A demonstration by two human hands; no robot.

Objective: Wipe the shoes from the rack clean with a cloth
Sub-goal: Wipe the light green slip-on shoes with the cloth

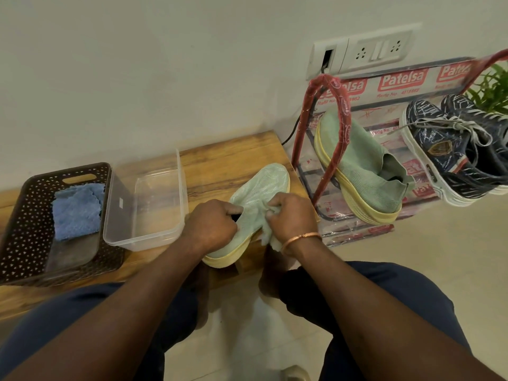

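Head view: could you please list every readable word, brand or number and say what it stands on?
"Patelsa": red-and-white labels on the rack's plastic wrapping, repeated.
"Regd No": beneath those labels; digits too blurred to trust.
Sticker on the clear container: too small to read.
Badge on the dark shoe: unreadable.

Your shoe [258,188]: matt knit mesh, smooth yellow sole [220,261]. Bench [220,158] is grained wood, tub [154,199] clear glossy plastic, blue cloth [77,210] fluffy.
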